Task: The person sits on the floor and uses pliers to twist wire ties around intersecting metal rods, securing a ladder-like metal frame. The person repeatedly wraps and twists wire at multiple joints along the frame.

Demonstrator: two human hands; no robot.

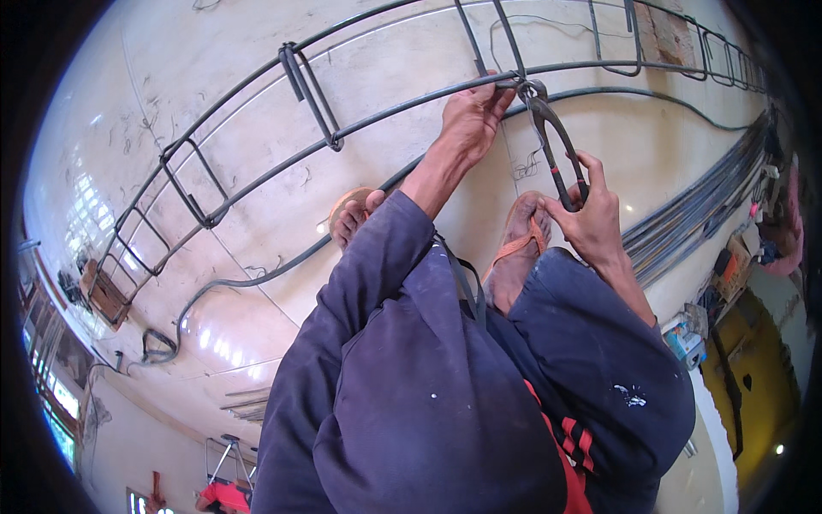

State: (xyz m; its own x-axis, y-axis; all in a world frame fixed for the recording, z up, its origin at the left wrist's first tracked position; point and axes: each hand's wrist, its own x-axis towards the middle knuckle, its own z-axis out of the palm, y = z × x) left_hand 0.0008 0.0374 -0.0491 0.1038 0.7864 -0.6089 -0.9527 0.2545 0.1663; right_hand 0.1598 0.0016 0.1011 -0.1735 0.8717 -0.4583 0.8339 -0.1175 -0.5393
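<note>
Dark clothing (pixel 428 403) below the steel-bar frame (pixel 336 140); pincers (pixel 562 131) at its near side
Left hand (pixel 473 117) pinches the frame, seemingly steadying it; right hand (pixel 592 218), below the frame, grips the pincers' handles, likely for leverage.

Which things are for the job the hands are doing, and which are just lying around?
In the job:
the pincers, in the right hand
the metal frame, held by the left hand

Seemingly just lying about:
the bundle of long rods, on the right
the dark hose or cable, winding across the floor
</note>
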